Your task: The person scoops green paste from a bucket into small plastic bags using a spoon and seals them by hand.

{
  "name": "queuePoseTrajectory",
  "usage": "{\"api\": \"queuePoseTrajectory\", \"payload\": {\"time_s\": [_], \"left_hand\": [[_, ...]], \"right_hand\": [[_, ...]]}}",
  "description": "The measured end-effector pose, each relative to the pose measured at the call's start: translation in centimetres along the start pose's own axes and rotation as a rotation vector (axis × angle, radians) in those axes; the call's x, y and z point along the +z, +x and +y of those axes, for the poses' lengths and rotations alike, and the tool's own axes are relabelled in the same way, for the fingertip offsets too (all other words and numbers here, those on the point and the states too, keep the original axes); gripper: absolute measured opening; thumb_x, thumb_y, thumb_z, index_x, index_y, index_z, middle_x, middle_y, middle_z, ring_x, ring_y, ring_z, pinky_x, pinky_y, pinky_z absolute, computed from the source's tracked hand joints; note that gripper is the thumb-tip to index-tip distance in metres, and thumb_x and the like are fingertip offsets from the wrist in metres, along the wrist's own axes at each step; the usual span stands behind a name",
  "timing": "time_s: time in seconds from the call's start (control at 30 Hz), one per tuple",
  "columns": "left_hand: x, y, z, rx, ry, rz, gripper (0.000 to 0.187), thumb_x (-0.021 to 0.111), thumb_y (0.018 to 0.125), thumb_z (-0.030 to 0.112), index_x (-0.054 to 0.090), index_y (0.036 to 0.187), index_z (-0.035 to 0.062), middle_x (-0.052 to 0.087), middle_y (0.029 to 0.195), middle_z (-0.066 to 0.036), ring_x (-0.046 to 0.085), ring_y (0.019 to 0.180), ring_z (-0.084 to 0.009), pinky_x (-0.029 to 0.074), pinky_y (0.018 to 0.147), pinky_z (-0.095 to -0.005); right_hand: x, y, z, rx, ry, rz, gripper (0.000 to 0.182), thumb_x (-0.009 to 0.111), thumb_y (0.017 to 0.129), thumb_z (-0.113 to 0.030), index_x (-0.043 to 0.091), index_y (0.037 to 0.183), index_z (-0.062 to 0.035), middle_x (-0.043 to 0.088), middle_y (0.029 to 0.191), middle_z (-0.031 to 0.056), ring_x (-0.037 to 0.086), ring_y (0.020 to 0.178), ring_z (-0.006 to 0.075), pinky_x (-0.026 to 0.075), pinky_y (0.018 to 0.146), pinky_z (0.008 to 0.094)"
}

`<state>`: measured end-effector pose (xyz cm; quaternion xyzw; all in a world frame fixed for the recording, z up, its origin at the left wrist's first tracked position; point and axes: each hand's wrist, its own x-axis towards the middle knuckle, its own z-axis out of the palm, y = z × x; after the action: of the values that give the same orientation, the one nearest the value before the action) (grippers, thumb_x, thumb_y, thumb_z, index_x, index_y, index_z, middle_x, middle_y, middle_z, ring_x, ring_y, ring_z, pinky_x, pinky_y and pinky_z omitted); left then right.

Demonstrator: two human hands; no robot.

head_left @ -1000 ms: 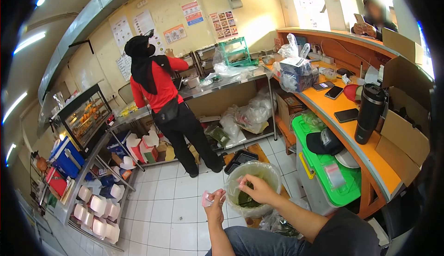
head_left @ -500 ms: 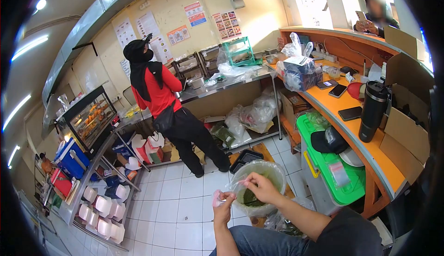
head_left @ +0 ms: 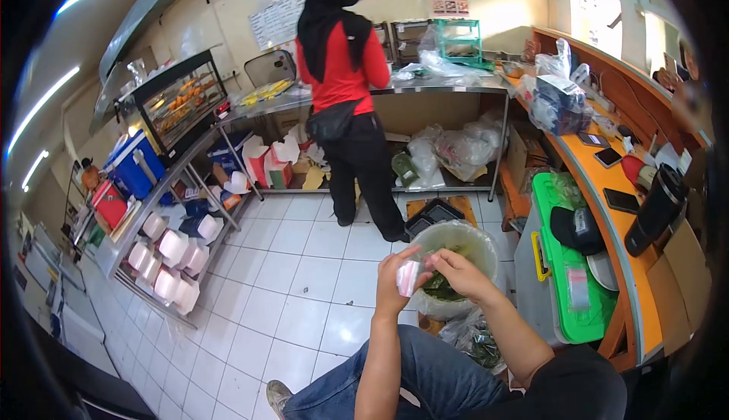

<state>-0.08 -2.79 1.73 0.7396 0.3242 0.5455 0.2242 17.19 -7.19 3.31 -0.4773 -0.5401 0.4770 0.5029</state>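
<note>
My left hand (head_left: 392, 283) is closed around a small stack of clear plastic zip bags (head_left: 408, 277) with pink stripes. Close beside it, my right hand (head_left: 462, 274) has its fingers pinched together; whatever is between the fingertips is too small to make out. Both hands are over the near left side of a large bucket (head_left: 486, 247) lined with clear plastic. Green leafy stuff (head_left: 443, 289) shows inside it, partly hidden by my right hand and forearm. Below the bucket lies a clear plastic bag (head_left: 474, 336) with dark green contents.
A person in a red top (head_left: 338, 71) stands at the metal counter (head_left: 456, 80). Black trays (head_left: 433, 216) sit behind the bucket. To the right are a green-lidded storage box (head_left: 554, 268) and an orange counter (head_left: 600, 181) with phones and a black tumbler (head_left: 657, 211). Foam boxes (head_left: 173, 247) fill a left shelf.
My hands have come closer together, and the striped bags now show more fully in my left hand. The view has shifted, and the person in red has turned further away.
</note>
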Motion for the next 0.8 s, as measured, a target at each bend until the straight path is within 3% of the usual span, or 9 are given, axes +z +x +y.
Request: {"api": "queuePoseTrajectory", "payload": {"time_s": [0.13,0.2,0.23,0.33,0.37,0.5,0.57,0.67,0.8], "left_hand": [[0.1,-0.1,-1.2,0.018,-0.013,-0.096,0.039,0.084,0.069,0.019,0.069,0.104,0.0099,0.070,0.096,-0.010,0.063,0.088,-0.0320,0.047,0.080,-0.0390],[0.1,-0.3,-1.1,0.029,-0.013,-0.102,0.037,0.083,0.069,0.018,0.068,0.102,0.0093,0.069,0.093,-0.011,0.063,0.087,-0.0322,0.047,0.081,-0.0391],[0.4,-0.3,-1.3,0.063,0.014,-0.089,0.036,0.082,0.070,0.016,0.068,0.102,0.0074,0.069,0.089,-0.011,0.064,0.084,-0.0322,0.048,0.077,-0.0386],[0.0,0.1,-0.5,-0.066,-0.241,-0.169,0.036,0.082,0.072,0.015,0.067,0.103,0.0054,0.068,0.087,-0.013,0.066,0.082,-0.0322,0.050,0.073,-0.0375],[0.1,0.3,-0.5,-0.018,-0.230,-0.153,0.034,0.081,0.073,0.014,0.066,0.102,0.0043,0.068,0.085,-0.014,0.067,0.078,-0.0323,0.051,0.069,-0.0365],[0.8,-0.1,-2.0,0.055,-0.148,-0.200,0.031,0.082,0.073,0.015,0.067,0.098,0.0039,0.068,0.081,-0.014,0.067,0.075,-0.0318,0.051,0.068,-0.0370],[0.0,0.2,-0.5,-0.062,-0.244,-0.180,0.029,0.083,0.073,0.017,0.066,0.093,0.0035,0.068,0.078,-0.014,0.067,0.073,-0.0317,0.051,0.066,-0.0371],[-0.5,0.2,0.6,-0.109,-0.197,-0.161,0.028,0.083,0.074,0.019,0.066,0.089,0.0036,0.069,0.079,-0.014,0.067,0.072,-0.0316,0.051,0.065,-0.0367],[-0.3,0.1,0.6,-0.118,-0.211,-0.149,0.030,0.084,0.074,0.018,0.066,0.093,0.0026,0.071,0.083,-0.014,0.069,0.076,-0.0252,0.052,0.068,-0.0341]], "right_hand": [[0.3,0.8,0.2,0.074,-0.079,-0.099,0.038,0.044,0.104,-0.033,0.061,0.111,0.0008,0.064,0.105,0.0056,0.057,0.099,0.0126,0.044,0.090,0.0267],[0.7,1.4,0.8,0.049,0.060,-0.258,0.046,0.037,0.106,-0.037,0.059,0.122,0.0003,0.065,0.107,0.0058,0.058,0.100,0.0141,0.044,0.094,0.0272],[0.5,1.6,1.1,0.123,-0.034,-0.284,0.054,0.030,0.107,-0.041,0.057,0.127,0.0012,0.065,0.108,0.0074,0.060,0.100,0.0159,0.044,0.096,0.0282],[-0.1,2.6,1.5,0.205,-0.038,-0.378,0.061,0.025,0.107,-0.045,0.057,0.125,0.0031,0.066,0.107,0.0092,0.061,0.099,0.0177,0.044,0.097,0.0296],[-0.3,2.6,1.2,0.192,-0.023,-0.404,0.066,0.022,0.106,-0.049,0.056,0.125,0.0048,0.066,0.111,0.0104,0.061,0.102,0.0188,0.044,0.097,0.0307],[-0.6,2.4,-0.3,0.221,-0.031,-0.409,0.066,0.023,0.105,-0.050,0.057,0.125,0.0036,0.065,0.113,0.0101,0.061,0.103,0.0188,0.044,0.098,0.0308],[-1.0,2.6,0.5,0.195,-0.012,-0.462,0.061,0.026,0.106,-0.046,0.057,0.127,0.0027,0.065,0.112,0.0091,0.061,0.103,0.0169,0.044,0.097,0.0297],[-0.6,1.6,-1.8,0.177,-0.130,-0.370,0.052,0.028,0.107,-0.040,0.059,0.122,-0.0010,0.064,0.113,0.0052,0.057,0.105,0.0128,0.042,0.098,0.0279],[-1.1,1.8,-0.4,0.178,-0.131,-0.376,0.050,0.030,0.108,-0.036,0.052,0.136,-0.0019,0.064,0.113,0.0063,0.057,0.105,0.0130,0.042,0.099,0.0282]]}}
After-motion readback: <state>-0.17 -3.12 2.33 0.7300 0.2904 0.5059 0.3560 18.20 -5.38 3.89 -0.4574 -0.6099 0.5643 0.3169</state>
